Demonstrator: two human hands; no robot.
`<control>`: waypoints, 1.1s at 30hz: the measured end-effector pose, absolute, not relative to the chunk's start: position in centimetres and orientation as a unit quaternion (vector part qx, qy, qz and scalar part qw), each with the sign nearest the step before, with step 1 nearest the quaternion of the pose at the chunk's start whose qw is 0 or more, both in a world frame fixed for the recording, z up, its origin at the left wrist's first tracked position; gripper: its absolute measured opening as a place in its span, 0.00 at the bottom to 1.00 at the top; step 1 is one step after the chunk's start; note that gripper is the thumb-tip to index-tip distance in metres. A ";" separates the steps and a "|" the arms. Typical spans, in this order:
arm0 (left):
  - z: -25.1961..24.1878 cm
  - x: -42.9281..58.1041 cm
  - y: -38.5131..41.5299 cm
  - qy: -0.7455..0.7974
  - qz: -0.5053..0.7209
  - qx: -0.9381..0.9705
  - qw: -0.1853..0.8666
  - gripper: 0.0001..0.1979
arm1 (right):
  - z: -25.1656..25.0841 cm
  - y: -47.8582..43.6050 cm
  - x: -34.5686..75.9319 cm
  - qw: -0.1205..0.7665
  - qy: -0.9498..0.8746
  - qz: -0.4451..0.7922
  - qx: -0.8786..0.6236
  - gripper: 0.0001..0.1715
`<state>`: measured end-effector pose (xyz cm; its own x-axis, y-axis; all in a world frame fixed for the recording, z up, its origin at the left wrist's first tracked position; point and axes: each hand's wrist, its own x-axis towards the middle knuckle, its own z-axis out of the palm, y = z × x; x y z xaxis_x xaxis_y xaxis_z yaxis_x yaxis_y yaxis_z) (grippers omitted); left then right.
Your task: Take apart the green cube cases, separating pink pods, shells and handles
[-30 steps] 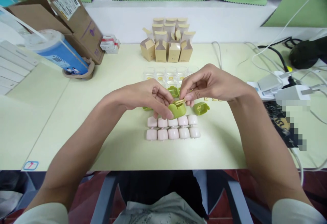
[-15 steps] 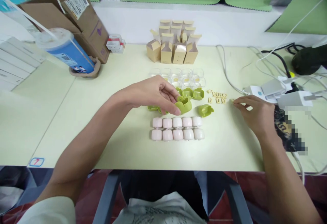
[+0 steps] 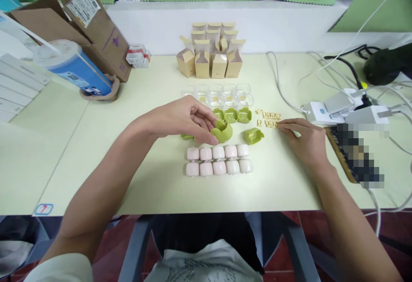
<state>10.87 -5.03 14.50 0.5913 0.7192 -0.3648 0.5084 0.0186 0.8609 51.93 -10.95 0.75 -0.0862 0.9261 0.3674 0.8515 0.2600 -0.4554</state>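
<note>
My left hand (image 3: 189,119) grips a green plastic shell (image 3: 222,131) with a scalloped rim, held between thumb and fingers above the table. My right hand (image 3: 302,138) has its thumb and forefinger pinched at the right end of the small yellow plastic pieces (image 3: 272,115); the piece at the fingertips is partly hidden. Another green shell (image 3: 254,135) lies on its side between the hands. More green shells (image 3: 231,115) stand in a row behind my left hand, some covered by it. Two rows of pale pink and white rounded pieces (image 3: 219,168) lie in front.
Clear plastic covers (image 3: 229,91) sit behind the green shells, and small open cardboard boxes (image 3: 219,65) stand by the wall. Right, a power strip (image 3: 325,112) trails cables. Left are a blue cup (image 3: 86,74), a large carton (image 3: 106,37) and a small red-white box (image 3: 138,56).
My right hand has moved left, bringing its pinched fingers to the end of the yellow pieces. My left hand keeps the green shell. The whole view has shifted slightly.
</note>
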 end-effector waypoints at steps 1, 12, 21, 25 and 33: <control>14.4 10.9 -5.0 0.440 0.093 0.695 0.560 0.28 | 0.8 -11.0 51.7 0.300 -0.732 0.067 -0.607 0.17; 14.7 11.1 -5.1 0.447 0.088 0.695 0.557 0.29 | 2.8 -9.8 50.8 0.324 -0.719 0.033 -0.614 0.22; 14.7 10.8 -5.2 0.445 0.089 0.705 0.545 0.29 | 5.5 -0.9 46.2 0.061 -0.726 0.095 -0.679 0.13; 14.4 10.7 -5.1 0.446 0.098 0.717 0.527 0.29 | 5.1 -0.5 46.6 0.076 -0.761 0.123 -0.632 0.12; 13.1 11.9 -5.8 0.503 0.074 0.812 0.284 0.21 | 6.1 -1.0 49.6 0.100 -0.750 0.232 -0.611 0.14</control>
<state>11.94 -5.79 13.06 0.4821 0.8603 -0.1659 0.7759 -0.3313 0.5369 49.56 -0.96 6.06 -0.2335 0.9633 -0.1324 0.8702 0.1462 -0.4706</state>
